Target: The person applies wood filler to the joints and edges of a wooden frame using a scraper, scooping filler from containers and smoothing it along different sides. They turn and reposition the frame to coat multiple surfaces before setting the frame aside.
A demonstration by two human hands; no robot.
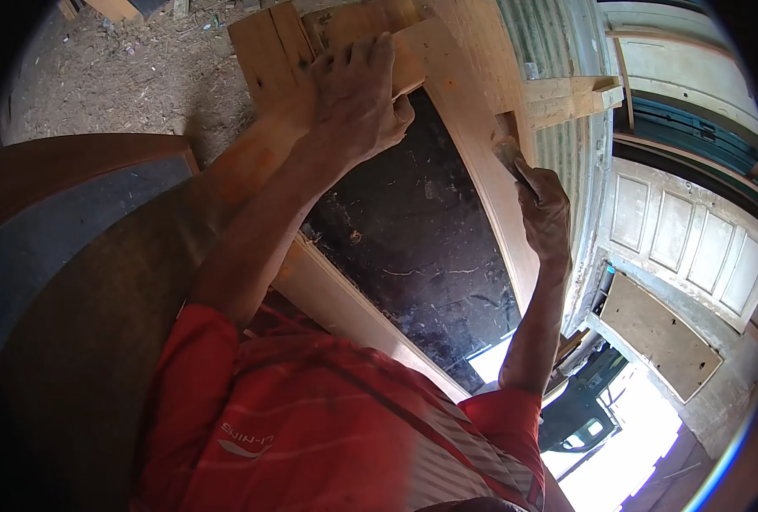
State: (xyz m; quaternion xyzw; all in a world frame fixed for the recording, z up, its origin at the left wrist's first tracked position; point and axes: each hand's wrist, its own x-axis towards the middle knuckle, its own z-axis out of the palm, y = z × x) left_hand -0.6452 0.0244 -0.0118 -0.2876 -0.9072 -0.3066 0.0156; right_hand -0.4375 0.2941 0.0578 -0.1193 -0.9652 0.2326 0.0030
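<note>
A wooden frame point(469, 158) lies before me, with a dark scuffed panel point(413, 222) showing inside it. My left hand point(351, 98) is at the frame's far corner, fingers bent over the wood and thumb tucked by its inner edge, gripping it. In my right hand point(545, 209), closed fingers hold a chisel point(509, 157) by its handle. Its flat end points at a rectangular mortise point(504, 126) cut in the right-hand rail, close to the opening. Whether the tip touches the wood, I cannot tell.
A thick wooden block point(268, 47) sits by the far corner. Another timber piece point(571, 98) juts out right, beside corrugated sheet metal point(558, 47). A curved-looking panel point(80, 200) stands at left above debris-strewn ground point(153, 72). White panelled doors point(678, 222) are at right.
</note>
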